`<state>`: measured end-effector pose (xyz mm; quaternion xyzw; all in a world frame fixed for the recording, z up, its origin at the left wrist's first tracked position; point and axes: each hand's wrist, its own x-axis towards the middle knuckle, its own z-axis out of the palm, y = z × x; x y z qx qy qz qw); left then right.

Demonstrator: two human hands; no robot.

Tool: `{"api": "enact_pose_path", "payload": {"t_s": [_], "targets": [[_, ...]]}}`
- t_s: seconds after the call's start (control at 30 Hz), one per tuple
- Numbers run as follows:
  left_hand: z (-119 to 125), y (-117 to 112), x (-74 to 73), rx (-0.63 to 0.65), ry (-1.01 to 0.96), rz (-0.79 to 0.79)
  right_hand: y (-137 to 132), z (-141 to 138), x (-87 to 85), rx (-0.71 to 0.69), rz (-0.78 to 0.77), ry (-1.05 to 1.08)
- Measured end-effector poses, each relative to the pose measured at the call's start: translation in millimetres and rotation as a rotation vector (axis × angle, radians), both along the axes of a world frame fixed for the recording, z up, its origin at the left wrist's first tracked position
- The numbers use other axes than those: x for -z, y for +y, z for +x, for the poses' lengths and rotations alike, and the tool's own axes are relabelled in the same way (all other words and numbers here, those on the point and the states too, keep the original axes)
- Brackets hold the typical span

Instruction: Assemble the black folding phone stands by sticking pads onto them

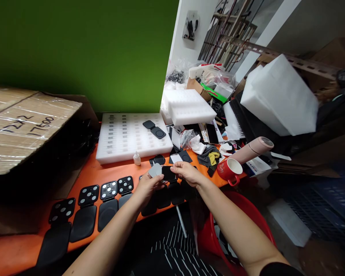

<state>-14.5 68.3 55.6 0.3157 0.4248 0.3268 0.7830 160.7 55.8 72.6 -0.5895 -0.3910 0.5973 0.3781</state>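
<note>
Both my hands meet over the front edge of the orange table (83,178). My left hand (148,186) is closed, pinching a small folding black piece with a grey square flap (155,170). My right hand (186,172) pinches the black half (168,173) of the same piece from the other side. Just under my hands lie more black pads (163,195). To the left runs a row of open black folding pieces (87,209), their upper halves showing round silver dots.
A white foam tray (126,138) with slots carries one black piece (154,129); a small white bottle (137,158) stands before it. A red mug (230,170), a pink roll (254,149), rags, foam blocks (278,96), a cardboard box (23,126) and a red tub (241,214) surround me.
</note>
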Motion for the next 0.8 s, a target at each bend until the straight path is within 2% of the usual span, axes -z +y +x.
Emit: {"api": "enact_pose_path", "payload": {"t_s": [0.13, 0.27, 0.5, 0.8], "targets": [[0.0, -0.5, 0.6, -0.008, 0.004, -0.003, -1.8, -0.1, -3.4, 0.019, 0.029, 0.016], [1.8, -1.2, 2.8, -0.038, 0.041, 0.025, -4.0, 0.2, -1.5, 0.059, 0.022, -0.055], [5.1, -2.2, 3.9, -0.094, 0.091, 0.072, -8.5, 7.0, 7.8, -0.038, 0.104, -0.197], [3.6, -4.0, 1.8, -0.101, 0.084, 0.084, -9.8, 5.3, 2.8, -0.074, 0.118, -0.315]]}}
